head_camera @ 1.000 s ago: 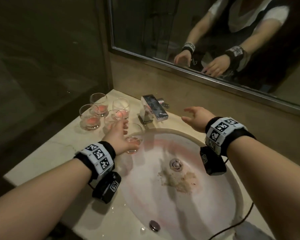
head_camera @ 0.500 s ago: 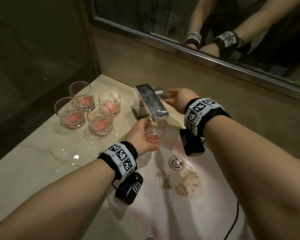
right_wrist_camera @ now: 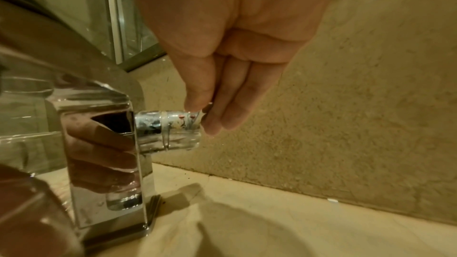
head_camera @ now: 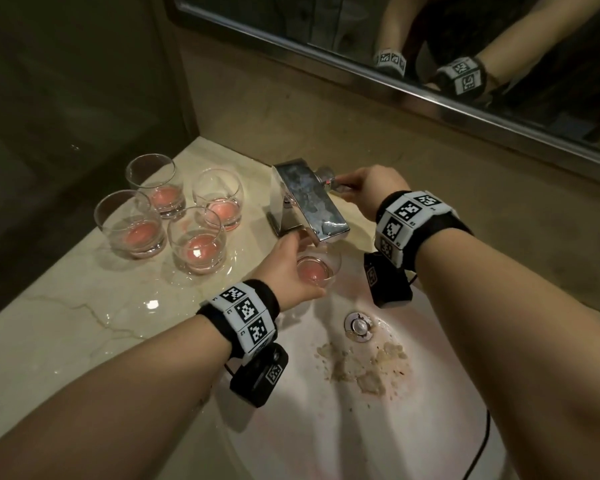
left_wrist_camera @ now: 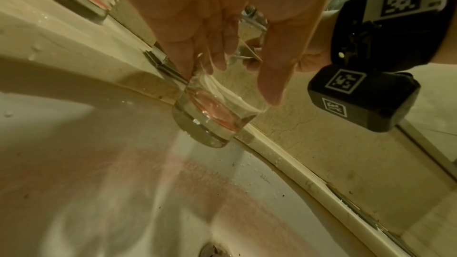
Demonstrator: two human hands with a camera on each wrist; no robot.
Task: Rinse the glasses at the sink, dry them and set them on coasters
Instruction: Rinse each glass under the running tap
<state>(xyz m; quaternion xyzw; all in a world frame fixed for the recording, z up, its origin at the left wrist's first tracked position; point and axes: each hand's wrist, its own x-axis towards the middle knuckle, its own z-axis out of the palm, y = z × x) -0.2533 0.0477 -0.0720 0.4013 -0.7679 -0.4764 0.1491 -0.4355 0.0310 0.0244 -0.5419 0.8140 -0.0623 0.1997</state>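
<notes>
From the head view, the left hand (head_camera: 288,268) holds a glass (head_camera: 317,268) with a pink residue in its base, fingers and thumb wrapped round its wall, over the back of the sink (head_camera: 430,427) and right under the spout of the chrome faucet (head_camera: 312,202). The right hand (head_camera: 374,188) reaches behind the faucet to its handle (head_camera: 329,180). Four more glasses (head_camera: 194,247) with pink dregs stand close together on the wet marble surface (head_camera: 66,323) left of the faucet. Both wrists wear bands printed with black-and-white square codes; no readable words show on them. Brownish scraps lie in the sink near the drain (head_camera: 359,325), and a mirror (head_camera: 430,46) above reflects both banded wrists.

The left wrist view shows what the head view hides: the glass (left_wrist_camera: 217,116) is tilted, its thick base lowest, the fingers (left_wrist_camera: 195,54) on one side and the thumb on the other, above the pink-streaked sink (left_wrist_camera: 123,192). The other wrist's black camera box sits to the right; the marks on it are too small to read.

The right wrist view shows the grip on the handle (right_wrist_camera: 170,128): the right hand (right_wrist_camera: 222,65) pinches its end between thumb and fingers (right_wrist_camera: 232,101). Small red marks ring the handle; no lettering is legible. The faucet (right_wrist_camera: 103,153) body mirrors the fingers.
</notes>
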